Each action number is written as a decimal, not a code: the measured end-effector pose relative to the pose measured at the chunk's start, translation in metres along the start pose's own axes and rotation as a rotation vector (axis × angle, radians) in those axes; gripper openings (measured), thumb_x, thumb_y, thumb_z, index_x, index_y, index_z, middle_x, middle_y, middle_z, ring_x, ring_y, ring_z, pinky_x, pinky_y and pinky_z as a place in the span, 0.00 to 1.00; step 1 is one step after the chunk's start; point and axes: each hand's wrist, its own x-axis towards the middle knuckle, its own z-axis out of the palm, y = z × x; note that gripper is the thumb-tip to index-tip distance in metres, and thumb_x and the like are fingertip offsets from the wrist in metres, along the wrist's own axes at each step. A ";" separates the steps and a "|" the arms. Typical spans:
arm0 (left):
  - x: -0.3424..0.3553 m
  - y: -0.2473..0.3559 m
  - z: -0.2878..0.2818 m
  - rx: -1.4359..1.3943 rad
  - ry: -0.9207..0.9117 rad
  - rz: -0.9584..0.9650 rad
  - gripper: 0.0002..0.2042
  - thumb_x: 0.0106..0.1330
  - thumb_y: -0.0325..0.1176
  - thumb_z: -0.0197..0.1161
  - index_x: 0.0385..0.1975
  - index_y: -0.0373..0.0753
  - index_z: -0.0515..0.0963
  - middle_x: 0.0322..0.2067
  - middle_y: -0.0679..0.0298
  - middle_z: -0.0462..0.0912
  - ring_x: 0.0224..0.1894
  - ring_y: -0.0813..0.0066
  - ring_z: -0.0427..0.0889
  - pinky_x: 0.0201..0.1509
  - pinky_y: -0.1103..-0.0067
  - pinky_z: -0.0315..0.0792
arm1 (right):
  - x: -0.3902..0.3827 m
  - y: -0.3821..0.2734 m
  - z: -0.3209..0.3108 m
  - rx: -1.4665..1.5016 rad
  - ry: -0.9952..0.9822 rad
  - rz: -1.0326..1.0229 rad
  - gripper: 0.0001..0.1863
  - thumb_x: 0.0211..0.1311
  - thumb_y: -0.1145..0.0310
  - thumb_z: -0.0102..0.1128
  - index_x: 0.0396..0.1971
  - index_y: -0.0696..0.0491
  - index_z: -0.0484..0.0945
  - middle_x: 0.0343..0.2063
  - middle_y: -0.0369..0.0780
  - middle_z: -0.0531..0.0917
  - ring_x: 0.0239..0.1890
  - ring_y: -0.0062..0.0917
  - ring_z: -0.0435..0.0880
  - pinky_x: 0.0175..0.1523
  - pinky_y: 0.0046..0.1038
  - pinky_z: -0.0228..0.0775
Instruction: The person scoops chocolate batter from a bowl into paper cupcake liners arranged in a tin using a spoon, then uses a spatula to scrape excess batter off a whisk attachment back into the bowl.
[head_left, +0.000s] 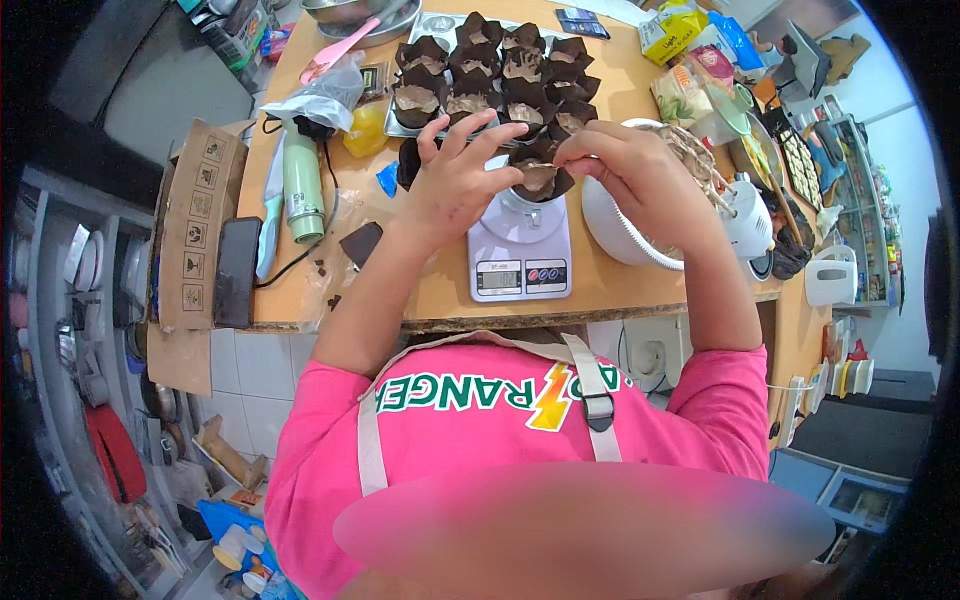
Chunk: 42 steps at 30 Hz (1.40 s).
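"Head view: hands?"
"Left hand loosely spread at nine o'clock of a filled, dark-brown tulip-shaped paper cup, twelve o'clock above a white plastic scale; right hand pinched at three, grip unclear."
"Ideally, steady the cup, keeping it level."

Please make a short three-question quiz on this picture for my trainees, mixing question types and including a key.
1. What colour is the bottle to the left of the scale?
2. True or false: the white bowl is to the right of the scale.
3. Between the left hand and right hand is:
A) a phone
B) a dark paper cup with brown mixture
C) a pink spatula

Key: 1. Light green; 2. True; 3. B
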 end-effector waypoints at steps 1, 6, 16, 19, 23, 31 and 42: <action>0.000 0.000 0.001 -0.002 0.008 -0.001 0.09 0.46 0.29 0.64 0.26 0.54 0.81 0.57 0.74 0.71 0.62 0.66 0.62 0.65 0.61 0.46 | -0.002 -0.002 -0.002 -0.008 0.009 0.013 0.05 0.61 0.75 0.52 0.37 0.56 0.75 0.30 0.44 0.79 0.35 0.40 0.79 0.39 0.34 0.69; 0.001 0.001 0.001 0.007 0.005 -0.005 0.08 0.47 0.30 0.63 0.25 0.55 0.82 0.57 0.75 0.71 0.62 0.66 0.63 0.65 0.62 0.46 | -0.009 -0.009 -0.007 -0.049 0.081 0.029 0.06 0.61 0.74 0.53 0.37 0.55 0.75 0.30 0.44 0.79 0.35 0.41 0.79 0.39 0.36 0.70; 0.003 0.004 -0.010 -0.026 0.069 -0.025 0.09 0.48 0.29 0.64 0.28 0.54 0.82 0.54 0.75 0.74 0.60 0.67 0.65 0.64 0.63 0.49 | -0.030 -0.026 -0.022 -0.089 0.321 -0.011 0.06 0.60 0.75 0.54 0.36 0.56 0.77 0.27 0.42 0.79 0.29 0.35 0.79 0.35 0.30 0.69; 0.000 -0.001 -0.012 -0.110 0.200 -0.036 0.10 0.48 0.28 0.63 0.30 0.52 0.80 0.50 0.74 0.77 0.57 0.67 0.68 0.62 0.64 0.50 | -0.042 -0.023 -0.019 -0.039 0.447 0.002 0.06 0.61 0.75 0.54 0.36 0.58 0.77 0.28 0.42 0.80 0.29 0.31 0.79 0.36 0.27 0.69; 0.001 -0.006 -0.009 -0.177 0.478 -0.026 0.10 0.48 0.26 0.63 0.30 0.48 0.79 0.42 0.70 0.80 0.48 0.67 0.75 0.56 0.69 0.57 | -0.058 -0.018 -0.009 0.082 0.644 0.027 0.09 0.66 0.70 0.52 0.36 0.60 0.78 0.33 0.41 0.82 0.30 0.22 0.79 0.35 0.21 0.69; -0.003 -0.007 -0.007 -0.180 0.566 0.001 0.09 0.49 0.30 0.70 0.30 0.47 0.80 0.40 0.68 0.80 0.43 0.68 0.75 0.51 0.71 0.60 | -0.072 -0.003 0.011 0.189 0.887 0.039 0.15 0.68 0.63 0.52 0.38 0.60 0.78 0.31 0.40 0.81 0.29 0.18 0.78 0.33 0.18 0.65; -0.009 -0.009 -0.004 -0.276 0.616 -0.062 0.08 0.53 0.26 0.68 0.33 0.41 0.78 0.40 0.60 0.77 0.45 0.64 0.73 0.51 0.71 0.65 | -0.077 0.001 0.022 0.201 1.030 -0.036 0.17 0.68 0.61 0.53 0.36 0.62 0.78 0.28 0.41 0.80 0.26 0.20 0.75 0.31 0.19 0.64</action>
